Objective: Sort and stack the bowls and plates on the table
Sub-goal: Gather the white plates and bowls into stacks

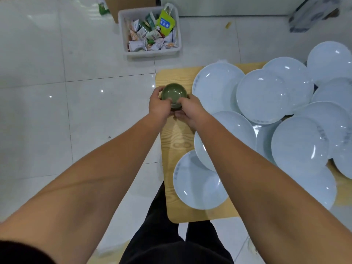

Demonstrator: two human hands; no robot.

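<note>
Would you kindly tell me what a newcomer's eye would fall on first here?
The left hand and right hand grip a small green glazed bowl at the far left corner of the light wooden table. A jumble of overlapping pale blue round plates covers the table's right side. Beyond, a white plastic bin of snack packets sits on the tiled floor.

Bright overhead light, glare, soft blur
</note>
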